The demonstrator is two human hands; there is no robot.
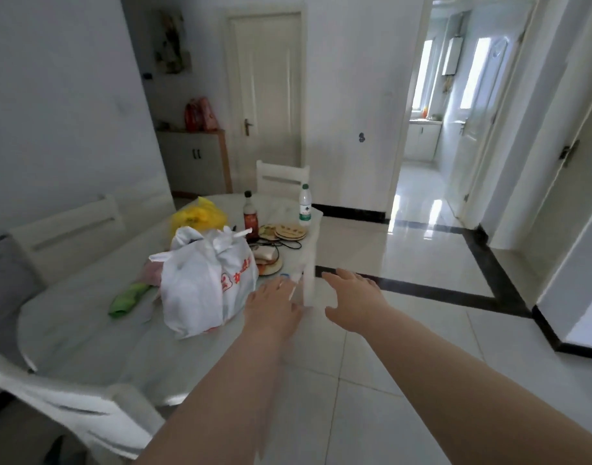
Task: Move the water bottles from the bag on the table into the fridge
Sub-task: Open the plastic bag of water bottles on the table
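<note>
At the table (pixel 86 330), left grip (pixel 271 307) and right grip (pixel 351 297) (spread, empty) are hovering beside the seemingly knotted bag (pixel 200 283); untie first.

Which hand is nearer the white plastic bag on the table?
Left. The left hand is close beside the white plastic bag, at its right side; the right hand is farther right, beyond the table edge.
</note>
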